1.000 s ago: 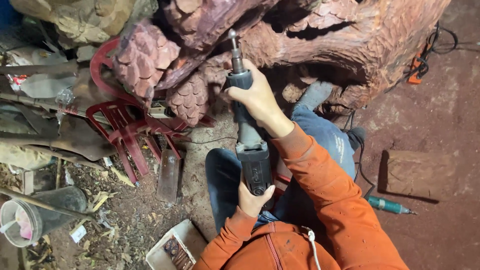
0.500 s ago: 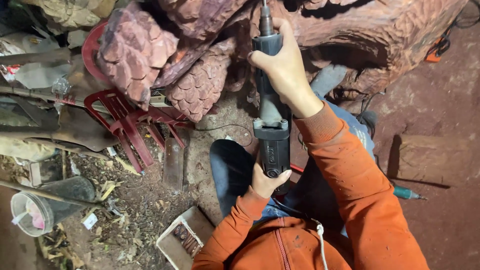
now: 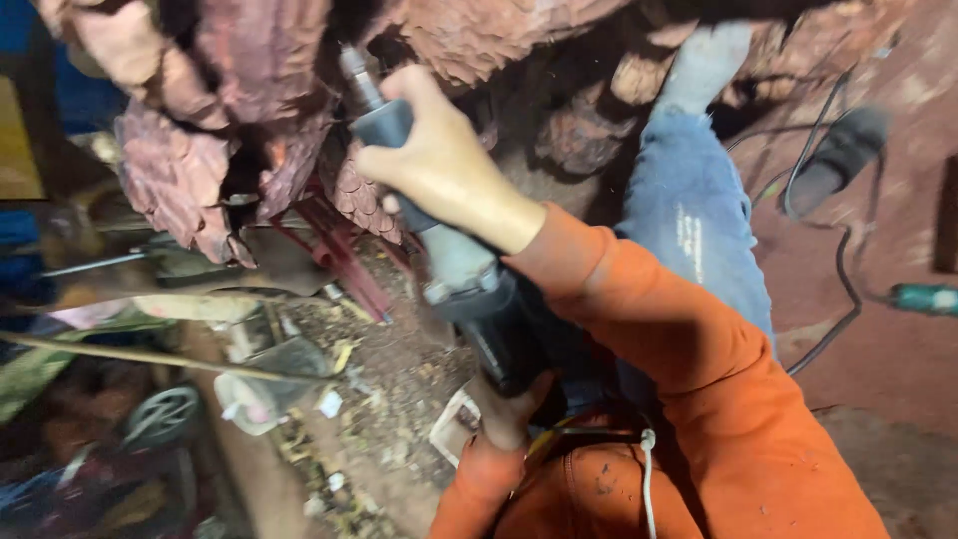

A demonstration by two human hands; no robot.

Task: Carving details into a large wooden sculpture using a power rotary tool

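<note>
Grey-and-black handheld rotary carving tool (image 3: pixel 469 289) is held slantwise, its metal bit set against the reddish scaled wood carving (image 3: pixel 249 130). Its front neck is wrapped tightly by the fingers of the right hand (image 3: pixel 439 165), while its dark rear end is closed upon by the left hand (image 3: pixel 504 414). Wood chips (image 3: pixel 389 389) are strewn on the ground beneath, and a blue-jeaned leg (image 3: pixel 689 220) is stretched out alongside

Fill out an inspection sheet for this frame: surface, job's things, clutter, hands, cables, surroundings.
Surface: dirt ground strewn with wood chips.
Job's things: long power tool, its tip at the reddish carved wood.
Clutter: small box, pale cup, red metal frame.
Hands: right hand grips the tool's front; left hand holds its rear.
Cables: black cord on the ground.
Surroundings: teal tool at the right; left side blurred.
</note>
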